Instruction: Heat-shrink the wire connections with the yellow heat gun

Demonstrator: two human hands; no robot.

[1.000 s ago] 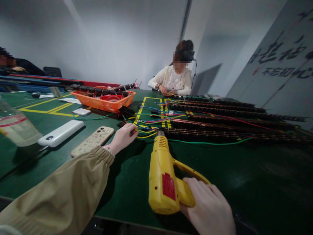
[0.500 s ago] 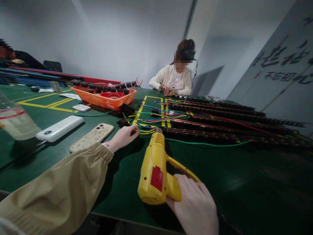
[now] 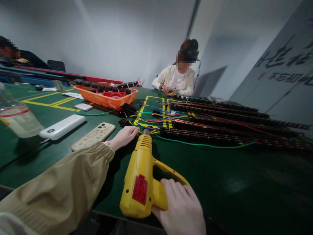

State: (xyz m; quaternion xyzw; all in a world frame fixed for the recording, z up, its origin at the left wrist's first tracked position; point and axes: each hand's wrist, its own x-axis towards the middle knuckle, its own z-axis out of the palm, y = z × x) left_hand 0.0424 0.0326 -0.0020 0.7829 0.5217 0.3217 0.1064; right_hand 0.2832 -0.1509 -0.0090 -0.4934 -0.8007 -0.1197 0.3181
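My right hand (image 3: 183, 205) is wrapped around the handle of a yellow heat gun (image 3: 137, 176) with a red label. The gun's metal nozzle points away from me, at a bunch of yellow and green wires (image 3: 154, 132). My left hand (image 3: 126, 136), in a tan sleeve, is closed in a pinch on the ends of these wires, just left of the nozzle. The fingertips partly hide the wire ends. The wires come from the nearest of several long dark strips (image 3: 207, 133) lying on the green table (image 3: 220, 182).
An orange basket (image 3: 102, 98) of black parts stands beyond my left hand. A patterned phone (image 3: 94, 136), a white power bank (image 3: 62, 127), a small white case (image 3: 83, 107) and a bottle (image 3: 21, 120) lie or stand at left. A co-worker (image 3: 177, 76) sits across the table.
The heat gun in my right hand has moved left and nearer to me, its nozzle shifting toward my left fingertips. My left hand stays at the wires. The view has shifted slightly.
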